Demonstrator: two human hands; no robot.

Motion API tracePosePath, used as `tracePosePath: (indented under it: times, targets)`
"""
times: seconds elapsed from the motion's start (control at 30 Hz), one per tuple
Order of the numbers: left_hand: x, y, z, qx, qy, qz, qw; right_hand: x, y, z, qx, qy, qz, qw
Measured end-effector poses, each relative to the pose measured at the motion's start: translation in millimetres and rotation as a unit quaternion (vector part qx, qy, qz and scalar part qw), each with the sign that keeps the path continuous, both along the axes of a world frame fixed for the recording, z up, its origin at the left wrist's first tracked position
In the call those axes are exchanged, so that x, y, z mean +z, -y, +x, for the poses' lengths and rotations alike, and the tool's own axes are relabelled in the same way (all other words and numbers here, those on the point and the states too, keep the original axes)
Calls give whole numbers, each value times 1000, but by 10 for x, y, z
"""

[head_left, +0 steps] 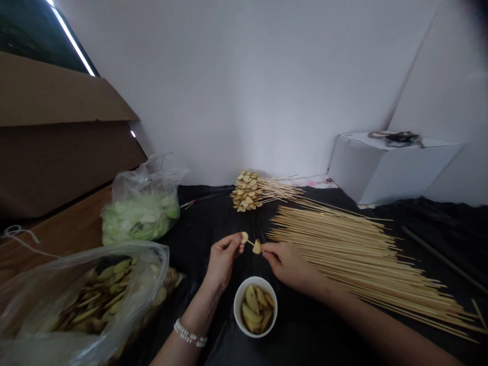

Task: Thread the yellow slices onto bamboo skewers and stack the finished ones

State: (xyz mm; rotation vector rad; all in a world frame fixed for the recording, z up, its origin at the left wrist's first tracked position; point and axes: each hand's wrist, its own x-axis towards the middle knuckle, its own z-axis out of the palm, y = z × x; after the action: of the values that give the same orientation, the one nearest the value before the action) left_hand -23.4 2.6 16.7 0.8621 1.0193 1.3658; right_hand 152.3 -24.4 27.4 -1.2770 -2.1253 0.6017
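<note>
My left hand (223,259) pinches a short wooden skewer (250,243) near a pale slice of potato (244,237) at its far end. My right hand (284,264) grips a second potato slice (257,247) on the same skewer, with the fingertips close to it. Both hands are raised just above a white bowl (255,307), which holds several more yellowish slices. A pearl-like bracelet (189,333) circles my left wrist.
A black plastic sheet (213,218) covers the table. On it lie a large fan of loose bamboo skewers (343,254) and a bundle of loaded skewers (246,191). Plastic bags of slices (86,300) and pale green pieces (140,216) stand at left.
</note>
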Motion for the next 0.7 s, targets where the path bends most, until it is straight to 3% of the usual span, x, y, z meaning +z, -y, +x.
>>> tracePosePath:
  times: [0.37, 0.7]
  targets:
    - [-60, -4, 22, 3, -26, 1, 1000, -14, -4, -10, -5, 11, -3, 1000]
    - [-27, 15, 39, -31, 48, -57, 997, -55, -30, 1, -5, 5, 5, 1000]
